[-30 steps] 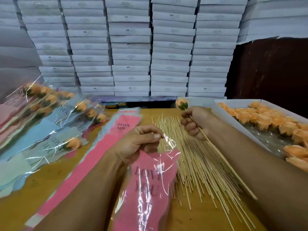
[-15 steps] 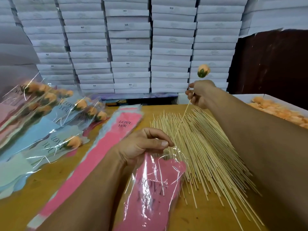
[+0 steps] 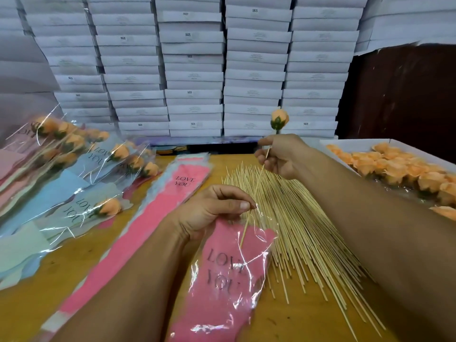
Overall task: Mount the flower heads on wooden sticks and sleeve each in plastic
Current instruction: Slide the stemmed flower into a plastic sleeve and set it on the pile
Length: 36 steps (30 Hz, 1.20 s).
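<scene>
My right hand [image 3: 280,154] pinches a wooden stick [image 3: 256,186] with an orange flower head [image 3: 279,119] on its upper end. The stick slants down to the left, and its lower tip sits inside the open mouth of a pink "LOVE YOU" plastic sleeve [image 3: 229,275]. My left hand [image 3: 212,211] pinches the sleeve's top edge between thumb and fingers. The sleeve lies on the wooden table [image 3: 81,262], over the near edge of a spread pile of bare sticks [image 3: 303,233].
A stack of empty pink sleeves [image 3: 158,213] lies left of my left hand. Finished sleeved flowers [image 3: 74,174] are heaped at far left. A white box of orange flower heads [image 3: 399,169] stands at right. White cartons [image 3: 195,62] are stacked behind the table.
My right hand turned the mounted flower upright, lifted it, then brought it down and left. The stick's lower tip has entered the sleeve mouth that my left hand holds.
</scene>
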Motion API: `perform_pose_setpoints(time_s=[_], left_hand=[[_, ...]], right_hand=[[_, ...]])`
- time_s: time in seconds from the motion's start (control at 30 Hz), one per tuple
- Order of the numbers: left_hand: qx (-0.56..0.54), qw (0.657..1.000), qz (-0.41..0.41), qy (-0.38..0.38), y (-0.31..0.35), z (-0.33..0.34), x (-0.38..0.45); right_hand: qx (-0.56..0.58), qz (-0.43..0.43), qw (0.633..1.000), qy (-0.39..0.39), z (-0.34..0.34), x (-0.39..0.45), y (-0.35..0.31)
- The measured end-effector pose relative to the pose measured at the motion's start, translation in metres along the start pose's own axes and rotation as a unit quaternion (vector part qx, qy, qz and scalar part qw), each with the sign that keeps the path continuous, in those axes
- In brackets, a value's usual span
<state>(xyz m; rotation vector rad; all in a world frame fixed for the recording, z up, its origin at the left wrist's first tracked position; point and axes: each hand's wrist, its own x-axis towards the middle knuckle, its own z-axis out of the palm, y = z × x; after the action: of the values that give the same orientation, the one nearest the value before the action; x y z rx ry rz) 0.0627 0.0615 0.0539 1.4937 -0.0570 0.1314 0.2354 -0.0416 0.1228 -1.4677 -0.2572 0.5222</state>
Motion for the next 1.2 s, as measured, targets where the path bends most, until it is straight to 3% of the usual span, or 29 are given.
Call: perform_pose_setpoints(time_s=[0.17, 0.37, 0.6, 0.77, 0.9, 1.2], left_hand=[[-0.025, 0.999, 0.015, 0.017, -0.001, -0.001, 0.001], [-0.047, 0.999, 0.016, 0.017, -0.002, -0.005, 0.003], [-0.089, 0.994, 0.026, 0.051, -0.003, -0.005, 0.006], [-0.082, 0.996, 0.004, 0.022, -0.002, -0.005, 0.005], [-0.032, 0.999, -0.013, -0.036, -0.003, 0.0, 0.004], [-0.06, 0.998, -0.003, -0.017, -0.002, 0.006, 0.005]], right_hand=[[0.015, 0.017, 0.996, -0.087, 0.0, -0.033, 0.017], [-0.093, 0.009, 0.983, -0.158, -0.004, -0.052, 0.046], [-0.006, 0.014, 0.971, -0.238, -0.008, -0.059, 0.059], [-0.019, -0.024, 0.986, -0.165, -0.024, -0.052, 0.056], [0.101, -0.082, 0.973, -0.193, -0.03, -0.051, 0.054], [0.052, -0.079, 0.978, -0.186, -0.028, -0.056, 0.056]])
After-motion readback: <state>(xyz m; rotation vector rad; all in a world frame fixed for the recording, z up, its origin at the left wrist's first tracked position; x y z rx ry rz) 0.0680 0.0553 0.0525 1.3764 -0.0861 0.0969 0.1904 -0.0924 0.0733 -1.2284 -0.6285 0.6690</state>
